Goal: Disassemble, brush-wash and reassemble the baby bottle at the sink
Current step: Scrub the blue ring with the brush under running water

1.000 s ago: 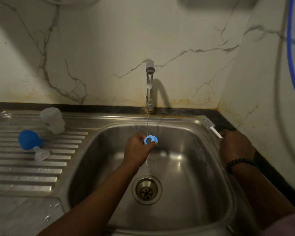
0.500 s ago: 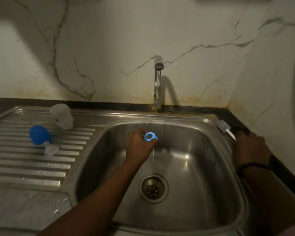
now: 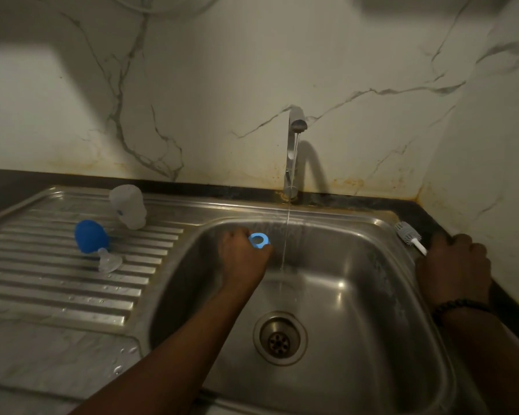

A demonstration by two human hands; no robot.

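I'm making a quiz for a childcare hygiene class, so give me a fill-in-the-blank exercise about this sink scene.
1. The left hand holds the light blue ______ beside the water stream.
2. The right hand grips the bottle brush on the sink's ______ rim.
3. The clear bottle body, the dark blue cap and the clear nipple lie on the ______.
4. The tap is ______.

Missing words: collar ring; right; drainboard; running
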